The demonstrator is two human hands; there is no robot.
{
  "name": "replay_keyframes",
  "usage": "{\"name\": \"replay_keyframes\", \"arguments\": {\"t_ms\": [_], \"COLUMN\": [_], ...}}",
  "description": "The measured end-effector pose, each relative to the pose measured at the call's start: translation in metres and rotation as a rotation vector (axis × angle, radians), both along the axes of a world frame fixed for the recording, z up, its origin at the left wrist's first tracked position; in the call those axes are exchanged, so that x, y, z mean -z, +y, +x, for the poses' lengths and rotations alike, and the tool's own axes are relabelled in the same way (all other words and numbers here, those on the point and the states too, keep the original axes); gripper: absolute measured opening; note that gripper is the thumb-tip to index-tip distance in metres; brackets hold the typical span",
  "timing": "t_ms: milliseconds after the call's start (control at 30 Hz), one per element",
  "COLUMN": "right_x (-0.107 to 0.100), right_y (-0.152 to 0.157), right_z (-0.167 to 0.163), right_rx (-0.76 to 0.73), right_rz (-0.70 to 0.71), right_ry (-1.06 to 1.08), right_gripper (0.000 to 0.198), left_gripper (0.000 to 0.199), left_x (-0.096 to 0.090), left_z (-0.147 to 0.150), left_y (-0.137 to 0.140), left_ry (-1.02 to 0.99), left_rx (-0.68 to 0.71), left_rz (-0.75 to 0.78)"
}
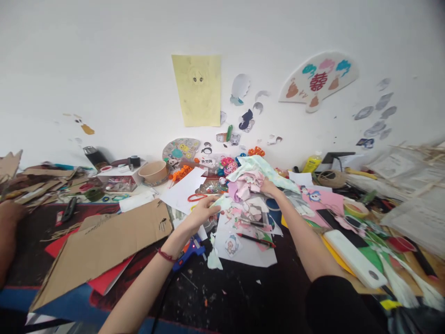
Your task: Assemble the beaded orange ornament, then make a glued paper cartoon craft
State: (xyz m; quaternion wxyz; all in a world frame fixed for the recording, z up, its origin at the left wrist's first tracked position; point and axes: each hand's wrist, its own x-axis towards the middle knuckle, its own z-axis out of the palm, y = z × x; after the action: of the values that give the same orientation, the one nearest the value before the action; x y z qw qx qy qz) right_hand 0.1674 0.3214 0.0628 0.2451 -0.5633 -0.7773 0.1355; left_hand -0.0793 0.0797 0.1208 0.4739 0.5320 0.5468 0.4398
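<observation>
My left hand [204, 212] is closed, its fingertips pinching the edge of a pale green cloth scrap [224, 201]. My right hand [268, 187] is closed at the side of a crumpled bundle of pink cloth [251, 182]; the bundle partly hides its fingers. Behind the bundle spreads a pale green and blue patterned cloth [259, 164]. Under both hands lie white paper sheets [225, 236] with printed cutouts and a dark pen [255, 240]. A blue hot glue gun [190, 253] rests below my left wrist, and orange-handled scissors [197, 197] lie beyond that hand.
A large cardboard sheet [114, 246] covers the left of the dark table [243, 297]. Another person's arm [10, 227] reaches in at far left. A tape roll [153, 171] stands near the wall. To the right are a white oblong device [354, 257] and a yellow bottle [312, 162].
</observation>
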Motion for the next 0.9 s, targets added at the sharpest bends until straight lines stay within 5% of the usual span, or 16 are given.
{"name": "replay_keyframes", "arguments": {"t_ms": [133,333,567,767,900], "right_x": [0.011,0.019,-0.019,-0.057,-0.065], "right_y": [-0.026,-0.038,-0.039,-0.117,-0.176], "right_z": [0.0,-0.041,-0.068,-0.06,-0.05], "right_rx": [-0.038,-0.326,-0.47,-0.652,-0.642], "right_rz": [0.036,-0.074,-0.168,-0.292,-0.328], "right_ry": [-0.069,-0.136,0.015,0.251,0.408], "right_gripper": [0.041,0.03,0.03,0.047,0.035], "left_gripper": [0.037,0.035,0.04,0.037,0.036], "left_x": [0.001,0.004,-0.003,-0.006,0.005], "left_z": [0.002,0.0,-0.014,0.006,0.024], "left_y": [-0.006,-0.006,-0.009,-0.017,-0.024], "left_ry": [-0.04,-0.048,-0.039,-0.021,0.024], "left_rx": [0.023,0.026,-0.037,-0.118,-0.149], "left_rz": [-0.008,-0.021,0.049,0.194,0.238]}}
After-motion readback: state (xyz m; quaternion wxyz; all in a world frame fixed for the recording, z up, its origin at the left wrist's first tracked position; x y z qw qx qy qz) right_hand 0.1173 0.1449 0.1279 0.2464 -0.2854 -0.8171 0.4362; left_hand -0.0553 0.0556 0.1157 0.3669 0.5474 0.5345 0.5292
